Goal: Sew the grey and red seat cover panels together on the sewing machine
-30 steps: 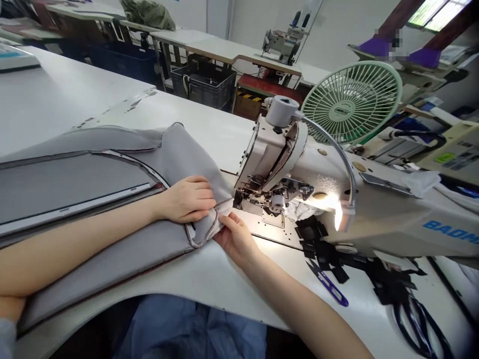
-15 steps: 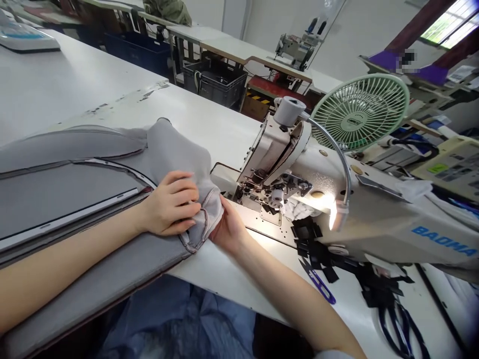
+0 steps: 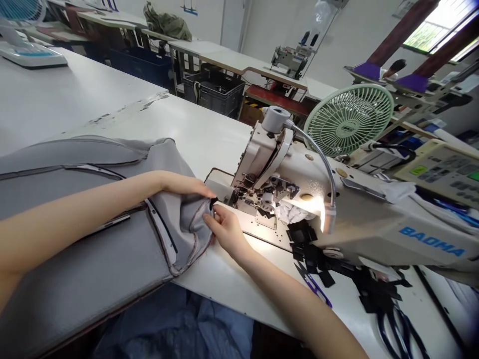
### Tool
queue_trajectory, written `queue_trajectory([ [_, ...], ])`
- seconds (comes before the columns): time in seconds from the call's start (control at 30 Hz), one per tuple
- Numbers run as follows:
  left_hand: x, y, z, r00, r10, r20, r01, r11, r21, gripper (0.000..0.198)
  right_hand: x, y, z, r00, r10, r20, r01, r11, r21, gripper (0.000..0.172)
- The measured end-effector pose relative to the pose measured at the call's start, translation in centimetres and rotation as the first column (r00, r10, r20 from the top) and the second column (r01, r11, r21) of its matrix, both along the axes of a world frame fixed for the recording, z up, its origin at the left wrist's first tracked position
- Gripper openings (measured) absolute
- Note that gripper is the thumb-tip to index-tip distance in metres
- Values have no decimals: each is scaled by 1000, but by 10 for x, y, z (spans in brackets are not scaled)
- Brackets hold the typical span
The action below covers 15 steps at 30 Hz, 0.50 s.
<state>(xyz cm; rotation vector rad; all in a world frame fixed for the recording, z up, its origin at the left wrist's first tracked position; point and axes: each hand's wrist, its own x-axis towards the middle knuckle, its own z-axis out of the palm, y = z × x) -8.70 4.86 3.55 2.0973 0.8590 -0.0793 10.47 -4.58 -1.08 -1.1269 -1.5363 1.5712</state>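
Grey fabric [image 3: 112, 254], rumpled at right fingers [image 3: 214, 226]; dark-red seam edges [image 3: 174, 271], white strips [image 3: 162, 232].

You have two hands [image 3: 183, 184] [image 3: 227, 230], one grey fabric workpiece [image 3: 123, 254], one purple thread snips [image 3: 318, 290], two fans [image 3: 348, 119] [image 3: 33, 58], one lit lamp [image 3: 329, 219], one control panel [image 3: 437, 164].

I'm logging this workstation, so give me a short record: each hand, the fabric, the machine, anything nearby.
Left hand: fingertips at the fabric's gathered edge
Right hand: pinching that edge
Small black piece: at the edge, by both hands' fingertips
Gray fabric: across white table, bunched near hands
Sewing machine: right of fabric, lamp lit
Nearby: black scraps, purple snips, green fan
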Motion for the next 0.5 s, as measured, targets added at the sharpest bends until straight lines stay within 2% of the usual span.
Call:
queue_trajectory([
  [0.1, -8, -4, -8, 998, 17, 59, -2, 973, -229, 43, 11, 0, -10, 999, 18, 43, -18, 1000, -8, 35],
  [0.2, -9, -8, -12, 999, -34, 13, 36, 979, -203, 39, 24, -5, -6, 982, 65, 179, -78, 995, 66, 26],
  [0.27, -6, -9, -14, 997, -66, -33, 61, 988, -142, 34, 35, -13, 1, 931, 44, 362, -144, 956, 256, 13],
  [0.3, -3, -9, -14, 997, -66, -48, 60, 993, -105, 32, 40, -19, 4, 889, 10, 458, -210, 897, 388, 12],
  [0.33, 1, -10, -14, 997, -56, -59, 52, 996, -68, 28, 44, -25, 4, 840, -33, 542, -303, 800, 519, 16],
  [0.37, 5, -12, -15, 997, -42, -67, 40, 999, -28, 24, 47, -32, 3, 789, -81, 609, -409, 671, 619, 21],
  [0.43, 14, -17, -15, 996, -19, -90, 30, 992, 120, 17, 48, -43, -7, 696, -137, 705, -603, 421, 677, 20],
  [0.47, 19, -20, -15, 994, -15, -107, 40, 971, 235, 15, 46, -47, -14, 659, -147, 738, -665, 346, 662, 19],
  [0.5, 24, -23, -14, 992, -19, -123, 63, 929, 366, 15, 44, -49, -22, 629, -156, 761, -700, 312, 642, 20],
])
